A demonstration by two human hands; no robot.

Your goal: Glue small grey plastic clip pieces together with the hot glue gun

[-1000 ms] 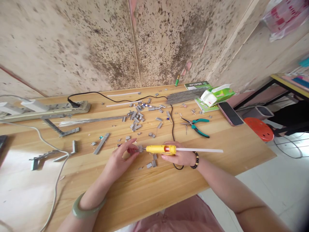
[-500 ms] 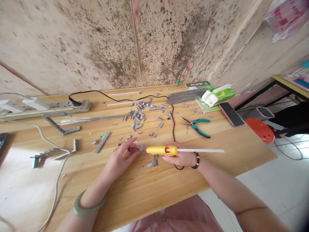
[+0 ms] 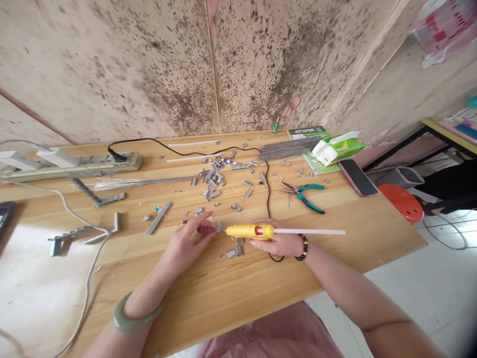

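Note:
My right hand (image 3: 278, 242) grips a yellow glue gun (image 3: 249, 231) that lies level above the wooden table (image 3: 231, 293), a white glue stick (image 3: 309, 231) jutting from its back to the right. Its nozzle points left at a small grey piece (image 3: 216, 227) pinched in the fingers of my left hand (image 3: 190, 242). A few loose grey pieces (image 3: 234, 251) lie just below the gun. The gun's black cord (image 3: 267, 184) runs back across the table to a power strip (image 3: 74, 164).
Several grey pieces (image 3: 212, 181) lie scattered mid-table. Teal-handled pliers (image 3: 303, 194), a wire bundle (image 3: 286, 147), a tissue pack (image 3: 337, 146) and a phone (image 3: 354, 176) sit at the right. Grey brackets (image 3: 85, 236) and a white cable (image 3: 87, 268) lie at the left. An orange stool (image 3: 400, 201) stands beside the table.
Hardly anything differs; both hands keep their hold, and the view has drifted slightly.

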